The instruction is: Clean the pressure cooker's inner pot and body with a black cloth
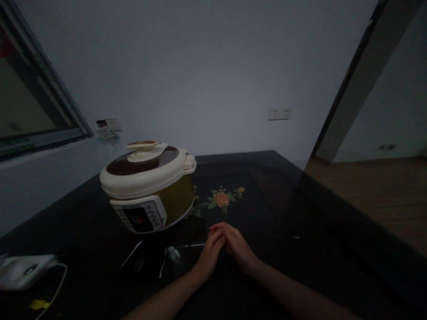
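Note:
My left hand (211, 257) and my right hand (240, 250) meet above the dark tabletop, their fingers pressed together at the tips. No object shows in either one. Just beyond them, a pink flower pattern (221, 198) decorates the table (293, 200). Left of my hands stands a rice cooker or electric pressure cooker (148, 186), with a white lid rim, a greenish body and a control panel facing me; its lid is on. A dark flat item with pale edges (143, 262) lies in front of the cooker, too dim to name.
At the left edge rests a white device (26, 271) with a white cable (62, 284) and a yellow tag (39, 304). The wall behind carries sockets (279, 114) on the right and more sockets (108, 128) by the window (36, 89). Wooden floor (373, 191) lies beyond the table's right edge.

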### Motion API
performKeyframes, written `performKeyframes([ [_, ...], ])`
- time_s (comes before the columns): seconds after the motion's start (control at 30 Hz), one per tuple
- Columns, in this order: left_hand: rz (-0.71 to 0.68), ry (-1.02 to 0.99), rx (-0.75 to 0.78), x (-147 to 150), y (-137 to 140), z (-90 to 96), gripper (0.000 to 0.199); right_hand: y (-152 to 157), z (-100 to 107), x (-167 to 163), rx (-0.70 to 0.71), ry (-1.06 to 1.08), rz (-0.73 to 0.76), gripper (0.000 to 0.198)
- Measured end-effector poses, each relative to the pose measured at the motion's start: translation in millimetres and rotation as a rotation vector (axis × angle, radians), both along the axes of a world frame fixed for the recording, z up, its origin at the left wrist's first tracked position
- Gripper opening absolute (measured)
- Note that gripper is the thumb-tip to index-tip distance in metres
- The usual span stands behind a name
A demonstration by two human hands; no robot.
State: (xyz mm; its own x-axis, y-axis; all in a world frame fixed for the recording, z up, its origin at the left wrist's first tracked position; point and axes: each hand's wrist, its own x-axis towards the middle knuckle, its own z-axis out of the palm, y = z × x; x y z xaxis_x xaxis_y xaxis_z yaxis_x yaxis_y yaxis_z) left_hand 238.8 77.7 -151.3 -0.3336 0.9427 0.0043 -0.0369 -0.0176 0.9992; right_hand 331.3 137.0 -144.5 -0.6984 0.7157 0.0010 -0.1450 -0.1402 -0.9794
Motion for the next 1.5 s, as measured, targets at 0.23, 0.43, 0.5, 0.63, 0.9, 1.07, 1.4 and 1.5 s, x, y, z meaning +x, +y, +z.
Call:
performKeyframes([
  [0.23,-0.047,0.115,-0.056,-3,-10,-2.3,0.042,-8,-17,8,0.076,0.027,-0.019,0.040],
  [0.43,-0.099,0.132,-0.035,1,-8,8.9,0.039,-10,-9,11,0.046,0.004,0.009,0.037],
  [0.5,-0.102,0.127,-0.022,2,-8,9.4,0.041,-11,-6,13,0.054,0.030,0.014,0.036],
  [0.63,-0.116,0.104,-0.029,4,-10,9.9,0.045,-13,-1,16,0.109,0.022,0.014,0.035],
  [0.9,-0.199,-0.027,-0.041,8,-11,10.9,0.050,-14,-7,19,0.120,0.025,0.031,0.036],
  [1.07,-0.211,-0.113,-0.064,8,-9,5.1,0.051,-13,-9,17,0.029,-0.002,0.058,0.037],
  [1.4,-0.264,-0.180,-0.084,8,-7,1.3,0.054,-12,-3,16,-0.042,-0.021,0.105,0.038],
  [1.5,-0.273,-0.172,-0.101,8,-8,3.5,0.055,-13,-3,16,-0.020,-0.017,0.092,0.039],
])
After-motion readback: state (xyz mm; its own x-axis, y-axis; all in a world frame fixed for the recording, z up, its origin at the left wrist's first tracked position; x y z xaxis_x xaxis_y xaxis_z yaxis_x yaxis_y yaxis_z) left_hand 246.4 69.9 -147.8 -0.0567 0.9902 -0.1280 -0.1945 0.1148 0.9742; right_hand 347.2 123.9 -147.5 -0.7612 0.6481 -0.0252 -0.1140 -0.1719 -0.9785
